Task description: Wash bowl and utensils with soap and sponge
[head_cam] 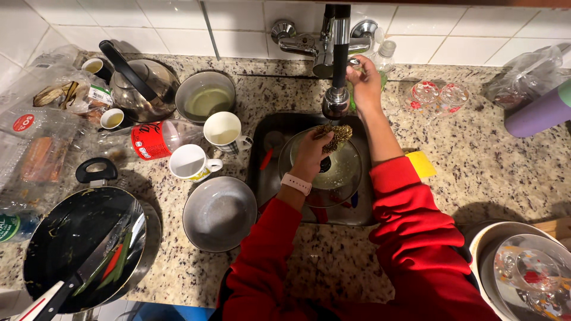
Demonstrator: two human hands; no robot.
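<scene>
My left hand [310,153] holds a golden metal scouring pad [338,135] over a round glass lid [333,172] that lies in the small dark sink [266,178]. A white watch band sits on that wrist. My right hand [364,83] reaches up to the chrome tap [336,65], its fingers closed on the tap handle beside the spout. Both arms wear red sleeves. The spout head hangs just above the scouring pad.
Left of the sink stand two white mugs [223,132], a grey bowl [219,213], a steel bowl [205,95], a kettle [143,86], a plastic bottle [154,139] and a black frying pan with a knife [80,241]. Glasses [440,95], a purple bottle [538,113] and stacked bowls [523,267] sit right.
</scene>
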